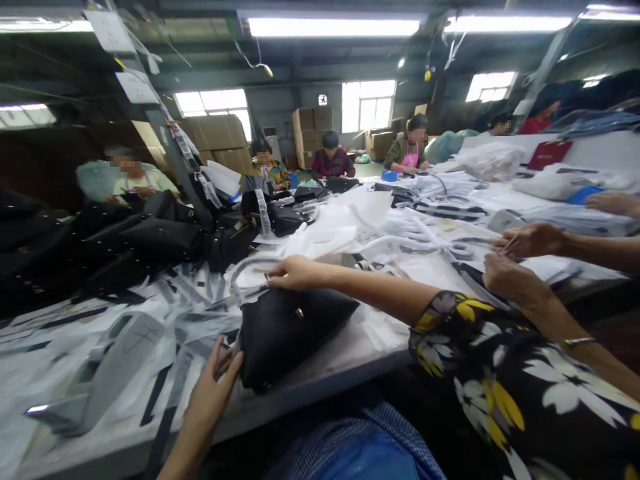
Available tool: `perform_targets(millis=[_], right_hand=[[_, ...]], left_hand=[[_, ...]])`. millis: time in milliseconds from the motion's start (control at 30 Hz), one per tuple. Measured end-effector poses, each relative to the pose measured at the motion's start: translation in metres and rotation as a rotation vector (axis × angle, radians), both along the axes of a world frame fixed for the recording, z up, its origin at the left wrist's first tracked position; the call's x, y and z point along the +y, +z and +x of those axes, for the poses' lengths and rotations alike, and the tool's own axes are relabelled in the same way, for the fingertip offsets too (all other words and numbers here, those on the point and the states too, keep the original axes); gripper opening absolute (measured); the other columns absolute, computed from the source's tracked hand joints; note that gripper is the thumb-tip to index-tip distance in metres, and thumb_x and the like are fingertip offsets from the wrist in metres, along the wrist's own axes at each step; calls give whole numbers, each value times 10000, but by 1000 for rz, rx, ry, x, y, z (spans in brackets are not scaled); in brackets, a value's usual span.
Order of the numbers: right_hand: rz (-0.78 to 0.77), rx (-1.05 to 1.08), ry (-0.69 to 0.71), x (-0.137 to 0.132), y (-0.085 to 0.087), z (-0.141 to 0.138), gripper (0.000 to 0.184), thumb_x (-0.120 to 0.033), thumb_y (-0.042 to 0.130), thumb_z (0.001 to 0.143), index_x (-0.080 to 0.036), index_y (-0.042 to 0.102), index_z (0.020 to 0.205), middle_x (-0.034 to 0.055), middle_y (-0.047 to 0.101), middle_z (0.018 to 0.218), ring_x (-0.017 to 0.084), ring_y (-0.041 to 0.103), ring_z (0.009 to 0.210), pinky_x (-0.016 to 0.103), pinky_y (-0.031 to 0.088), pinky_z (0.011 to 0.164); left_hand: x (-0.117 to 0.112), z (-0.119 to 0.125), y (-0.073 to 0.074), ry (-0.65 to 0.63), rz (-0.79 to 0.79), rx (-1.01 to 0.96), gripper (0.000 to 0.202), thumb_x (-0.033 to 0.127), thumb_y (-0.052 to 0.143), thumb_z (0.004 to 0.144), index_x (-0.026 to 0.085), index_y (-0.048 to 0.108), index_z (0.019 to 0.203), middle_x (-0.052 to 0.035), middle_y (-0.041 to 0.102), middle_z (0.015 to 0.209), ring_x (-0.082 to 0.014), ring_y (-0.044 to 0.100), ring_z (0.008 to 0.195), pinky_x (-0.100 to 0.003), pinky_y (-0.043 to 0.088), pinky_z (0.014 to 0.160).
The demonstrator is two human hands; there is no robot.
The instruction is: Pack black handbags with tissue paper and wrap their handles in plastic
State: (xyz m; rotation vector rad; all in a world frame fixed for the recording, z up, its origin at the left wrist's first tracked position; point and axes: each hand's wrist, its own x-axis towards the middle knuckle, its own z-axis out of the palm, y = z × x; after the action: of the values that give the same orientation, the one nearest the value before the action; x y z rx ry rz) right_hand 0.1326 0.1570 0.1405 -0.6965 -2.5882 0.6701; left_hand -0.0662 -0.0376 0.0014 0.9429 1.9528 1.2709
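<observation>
A black handbag (285, 333) lies on the table's near edge in front of me. My left hand (216, 387) comes up from below, its fingers stretched out flat against the bag's lower left corner. My right hand (294, 272), on the arm with the floral sleeve, is closed on the paper-wrapped handle (250, 275) at the bag's top. White paper strips and wrappings (150, 333) lie all around the bag.
A pile of black bags (125, 247) fills the left side of the long table (320, 380). Co-workers' hands (525, 241) work close by on my right. More people sit at the far end, behind wrapped white handles (430, 227). Cardboard boxes (313, 127) stand at the back.
</observation>
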Motion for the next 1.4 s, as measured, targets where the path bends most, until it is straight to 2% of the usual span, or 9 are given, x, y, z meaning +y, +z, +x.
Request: perform_targets(millis=[100, 200, 333, 533, 800, 967, 1133, 1267, 1400], right_hand=[[24, -25, -29, -4, -49, 47, 303, -377, 672, 875, -208, 745, 1116, 81, 707, 1192, 262, 631, 1151, 345, 460, 1016], [51, 4, -210, -5, -93, 85, 583, -462, 670, 862, -200, 583, 1376, 170, 427, 1517, 357, 396, 1403, 522, 318, 1151], [-1, 169, -287, -10, -123, 114, 765, -410, 762, 777, -238, 465, 1461, 143, 449, 1489, 309, 469, 1353, 481, 387, 1132], [66, 75, -363, -69, -113, 161, 648, -371, 704, 845, -285, 476, 1445, 106, 549, 1412, 279, 578, 1255, 440, 481, 1072], [439, -231, -30, -76, -90, 136, 952, -487, 739, 803, -218, 246, 1572, 131, 259, 1620, 327, 187, 1511, 573, 177, 1227], [444, -301, 9, -61, -135, 125, 636, -233, 577, 939, -359, 353, 1521, 43, 413, 1557, 343, 336, 1451, 580, 335, 1150], [341, -256, -38, -75, -176, 132, 595, -152, 483, 940, -332, 402, 1502, 8, 418, 1553, 313, 320, 1464, 561, 322, 1166], [170, -169, -30, -81, -163, 136, 660, -293, 600, 861, -250, 423, 1496, 58, 415, 1554, 293, 318, 1468, 522, 234, 1218], [144, -162, -53, -71, -134, 114, 407, -434, 544, 957, -189, 616, 1274, 105, 678, 1238, 244, 599, 1183, 399, 446, 1059]], left_hand=[[-4, -6, -2, -38, 143, 154, 751, 584, 550, 885, 248, 325, 1518, -143, 504, 1476, -286, 464, 1375, -474, 380, 1127], [0, 10, -2, -163, 169, 337, 741, 588, 564, 877, 294, 331, 1516, -96, 388, 1571, -290, 382, 1429, -486, 331, 1161], [13, 38, -3, -113, 186, 538, 808, 496, 709, 787, 242, 386, 1483, -121, 408, 1554, -298, 365, 1438, -486, 283, 1189], [-10, 42, 3, -230, 158, 685, 709, 521, 656, 843, 310, 392, 1466, -93, 462, 1520, -290, 446, 1388, -497, 370, 1143], [10, 62, 33, -638, 273, 1394, 892, 463, 726, 806, 291, 265, 1550, -140, 350, 1581, -376, 324, 1445, -609, 354, 1118], [26, 54, -5, -776, 270, 1512, 715, 113, 526, 897, 346, 294, 1532, -76, 461, 1516, -314, 505, 1334, -498, 505, 1019], [9, 55, -33, -776, 272, 1466, 782, 27, 437, 848, 349, 267, 1540, -75, 403, 1557, -308, 419, 1398, -495, 468, 1064], [4, 76, -30, -769, 234, 1423, 761, 307, 597, 877, 375, 239, 1545, -171, 309, 1592, -423, 364, 1409, -615, 445, 1032], [10, 92, -35, -676, 236, 1466, 770, 354, 617, 882, 375, 231, 1548, -220, 372, 1550, -441, 402, 1382, -623, 451, 1010]])
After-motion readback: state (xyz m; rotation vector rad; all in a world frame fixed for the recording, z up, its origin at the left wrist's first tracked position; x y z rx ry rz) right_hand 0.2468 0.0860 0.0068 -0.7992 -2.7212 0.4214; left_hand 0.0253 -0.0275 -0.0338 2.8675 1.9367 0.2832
